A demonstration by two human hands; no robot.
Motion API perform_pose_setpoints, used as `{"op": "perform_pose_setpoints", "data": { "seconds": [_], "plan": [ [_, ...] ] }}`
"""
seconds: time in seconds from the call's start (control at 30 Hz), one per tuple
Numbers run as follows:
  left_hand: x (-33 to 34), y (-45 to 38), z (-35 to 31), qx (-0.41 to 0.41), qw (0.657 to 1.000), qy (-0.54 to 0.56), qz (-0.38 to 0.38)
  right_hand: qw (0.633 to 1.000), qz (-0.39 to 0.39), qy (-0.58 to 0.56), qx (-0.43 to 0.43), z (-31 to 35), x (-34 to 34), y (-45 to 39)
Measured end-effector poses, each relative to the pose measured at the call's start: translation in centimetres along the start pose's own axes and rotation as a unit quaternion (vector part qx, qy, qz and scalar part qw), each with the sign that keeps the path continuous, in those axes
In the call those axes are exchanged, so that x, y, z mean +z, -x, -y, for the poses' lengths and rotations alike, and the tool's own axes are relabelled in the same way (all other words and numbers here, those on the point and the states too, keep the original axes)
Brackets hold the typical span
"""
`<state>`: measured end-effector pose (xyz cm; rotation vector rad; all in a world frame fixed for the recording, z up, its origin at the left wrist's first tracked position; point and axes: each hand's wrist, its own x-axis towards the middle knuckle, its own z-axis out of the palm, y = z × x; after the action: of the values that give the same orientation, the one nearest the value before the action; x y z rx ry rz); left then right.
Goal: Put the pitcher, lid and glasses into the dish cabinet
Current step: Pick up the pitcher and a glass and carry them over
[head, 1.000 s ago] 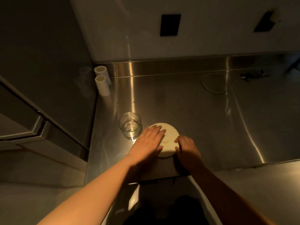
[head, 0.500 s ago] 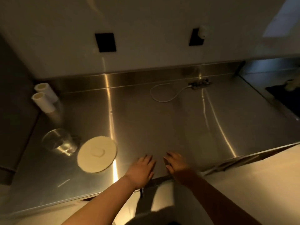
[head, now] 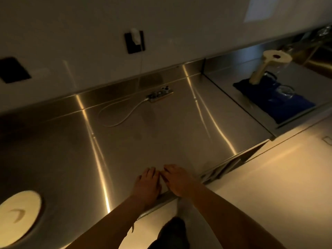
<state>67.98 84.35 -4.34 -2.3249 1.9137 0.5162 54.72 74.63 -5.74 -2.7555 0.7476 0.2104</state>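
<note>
Both hands, left hand (head: 148, 184) and right hand (head: 177, 179), lie flat on the counter (head: 161, 133).

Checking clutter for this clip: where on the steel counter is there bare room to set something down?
The widest free patch lies between the round lid at the left edge, the white cable near the backsplash, and both hands, left hand and right hand, at the front edge. It is crowded at far right, where a pitcher and glass sit on a blue cloth.
</note>
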Motion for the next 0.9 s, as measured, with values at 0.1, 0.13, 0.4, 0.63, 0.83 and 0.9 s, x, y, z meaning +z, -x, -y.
{"op": "perform_pose_setpoints", "data": {
  "seconds": [0.1, 0.13, 0.4, 0.63, 0.83, 0.9],
  "plan": [
    [-0.1, -3.6, -3.8, 0.006, 1.0, -0.021, -0.014, 1.0, -0.024, 0.003, -0.004, -4.8, -0.3, 0.6],
    [-0.2, -4.9, -5.2, 0.004, 1.0, -0.018, -0.017, 1.0, -0.021, 0.004, -0.005, -6.4, -0.4, 0.7],
    [-1.1, -17.0, -16.3, 0.021, 1.0, -0.008, -0.019, 0.999, -0.014, -0.002, 0.05, -22.5, -3.6, 2.5],
    [-2.2, -25.3, -26.1, 0.07, 0.997, -0.027, -0.01, 0.996, -0.032, -0.02, 0.08, -34.7, -6.7, 6.6],
    [-2.5, -31.2, -34.3, 0.032, 0.999, -0.011, -0.007, 1.0, -0.015, 0.001, 0.026, -44.3, -8.6, 8.5],
    [-2.4, -32.8, -37.4, 0.015, 1.0, 0.001, -0.006, 1.0, -0.015, 0.003, 0.008, -47.6, -9.3, 9.6]
  ]
}}
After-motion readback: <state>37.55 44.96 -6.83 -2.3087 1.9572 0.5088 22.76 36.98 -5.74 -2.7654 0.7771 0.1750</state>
